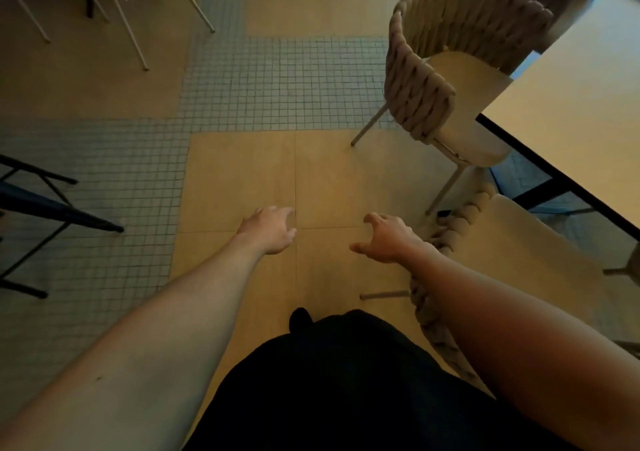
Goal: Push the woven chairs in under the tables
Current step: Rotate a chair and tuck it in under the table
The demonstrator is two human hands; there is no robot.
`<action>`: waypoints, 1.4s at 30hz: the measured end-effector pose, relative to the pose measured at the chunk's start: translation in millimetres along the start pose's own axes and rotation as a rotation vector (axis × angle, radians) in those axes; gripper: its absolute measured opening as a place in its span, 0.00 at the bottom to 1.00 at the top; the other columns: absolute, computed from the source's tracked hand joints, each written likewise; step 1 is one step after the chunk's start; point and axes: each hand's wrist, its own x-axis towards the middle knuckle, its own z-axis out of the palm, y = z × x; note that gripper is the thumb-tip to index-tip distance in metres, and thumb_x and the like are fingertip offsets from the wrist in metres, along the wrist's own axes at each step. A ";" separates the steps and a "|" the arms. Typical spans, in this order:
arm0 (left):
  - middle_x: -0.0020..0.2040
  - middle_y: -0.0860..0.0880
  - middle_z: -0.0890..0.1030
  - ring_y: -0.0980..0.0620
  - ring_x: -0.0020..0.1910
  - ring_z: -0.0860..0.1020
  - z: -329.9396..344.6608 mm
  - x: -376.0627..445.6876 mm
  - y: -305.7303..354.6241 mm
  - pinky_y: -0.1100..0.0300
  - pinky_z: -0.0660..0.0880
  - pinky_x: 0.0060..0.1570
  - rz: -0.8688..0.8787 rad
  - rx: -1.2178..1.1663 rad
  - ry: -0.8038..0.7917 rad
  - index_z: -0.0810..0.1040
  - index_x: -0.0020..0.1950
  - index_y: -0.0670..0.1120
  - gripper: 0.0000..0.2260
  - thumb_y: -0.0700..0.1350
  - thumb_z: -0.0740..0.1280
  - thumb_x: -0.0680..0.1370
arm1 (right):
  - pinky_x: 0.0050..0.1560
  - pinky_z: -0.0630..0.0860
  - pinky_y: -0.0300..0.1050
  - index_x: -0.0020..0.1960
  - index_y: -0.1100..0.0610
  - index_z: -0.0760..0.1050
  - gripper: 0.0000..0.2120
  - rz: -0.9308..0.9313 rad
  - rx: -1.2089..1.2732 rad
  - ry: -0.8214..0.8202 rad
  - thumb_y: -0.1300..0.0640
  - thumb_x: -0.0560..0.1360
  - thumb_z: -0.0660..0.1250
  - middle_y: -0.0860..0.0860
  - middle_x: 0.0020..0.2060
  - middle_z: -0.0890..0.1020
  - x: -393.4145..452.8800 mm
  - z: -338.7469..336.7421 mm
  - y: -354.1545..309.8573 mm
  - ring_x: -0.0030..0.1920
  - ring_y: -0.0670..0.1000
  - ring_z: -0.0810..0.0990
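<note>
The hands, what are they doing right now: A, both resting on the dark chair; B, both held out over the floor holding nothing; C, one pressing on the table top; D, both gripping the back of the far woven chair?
B: the left hand and right hand hang over the tan floor tiles with loosely curled fingers, touching nothing.

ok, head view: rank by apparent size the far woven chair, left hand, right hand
1. Far woven chair, by far the largest.
2. Left hand and right hand look about equal, fingers loosely curled, holding nothing; no ranking between them.
</note>
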 end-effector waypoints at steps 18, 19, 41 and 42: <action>0.77 0.45 0.66 0.43 0.75 0.64 -154.0 185.3 -36.0 0.44 0.64 0.71 -0.039 0.052 0.133 0.58 0.81 0.52 0.32 0.65 0.59 0.80 | 0.75 0.61 0.63 0.81 0.51 0.57 0.43 -0.038 0.013 0.107 0.32 0.75 0.67 0.53 0.79 0.62 204.2 -136.1 -60.8 0.79 0.59 0.58; 0.77 0.46 0.66 0.43 0.75 0.64 -164.7 198.8 -33.6 0.44 0.65 0.71 -0.043 0.049 0.134 0.59 0.81 0.51 0.32 0.65 0.59 0.80 | 0.75 0.61 0.63 0.81 0.51 0.57 0.43 -0.038 0.013 0.106 0.32 0.75 0.67 0.53 0.79 0.62 216.8 -148.4 -61.1 0.79 0.59 0.58; 0.78 0.46 0.66 0.44 0.76 0.64 -401.6 485.7 -15.6 0.44 0.64 0.73 0.135 0.057 0.178 0.60 0.80 0.51 0.31 0.63 0.61 0.80 | 0.74 0.63 0.65 0.80 0.51 0.58 0.42 0.020 0.018 0.201 0.32 0.75 0.67 0.55 0.76 0.67 481.2 -371.4 -113.4 0.76 0.61 0.64; 0.78 0.46 0.66 0.44 0.76 0.64 -413.5 499.8 -16.1 0.45 0.64 0.73 0.143 0.072 0.172 0.60 0.80 0.51 0.31 0.63 0.61 0.80 | 0.74 0.63 0.65 0.80 0.51 0.58 0.42 0.038 0.026 0.206 0.32 0.75 0.67 0.55 0.76 0.67 492.7 -379.0 -116.3 0.76 0.60 0.64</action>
